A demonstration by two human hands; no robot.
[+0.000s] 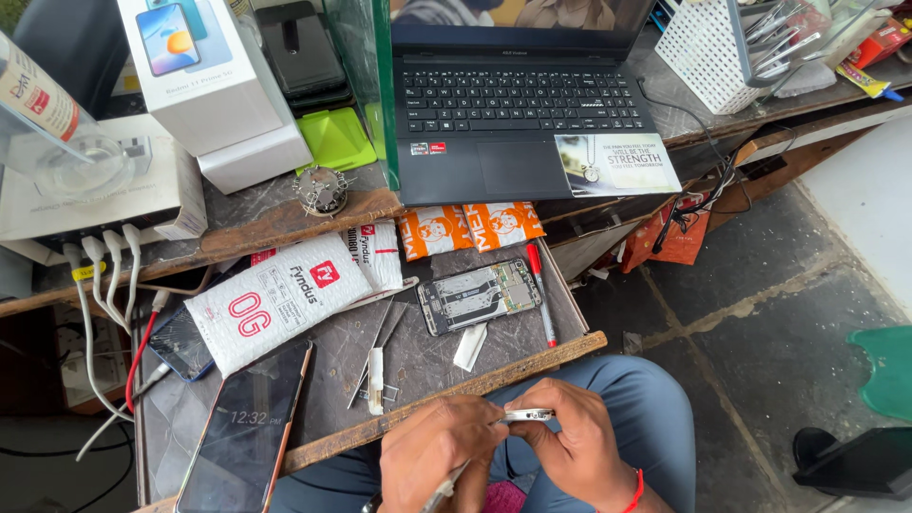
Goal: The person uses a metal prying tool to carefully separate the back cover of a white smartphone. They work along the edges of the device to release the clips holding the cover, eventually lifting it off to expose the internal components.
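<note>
Both my hands, left [439,446] and right [570,446], closed on one small silver part [525,415] past the surface's front edge; left also grips one tool [446,489]. One opened phone [480,294] mid-surface

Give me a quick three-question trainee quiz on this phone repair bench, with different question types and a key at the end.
1. True or false: the opened phone with its exposed circuit board lies on the grey pull-out tray.
2. Which hand grips the thin metal tool? A left, B right.
3. Fill in: the red-capped pen lies to the ___ of the opened phone.

Key: 1 true. 2 A; the left hand grips it, and the right hand pinches the small silver phone part. 3 right.
</note>
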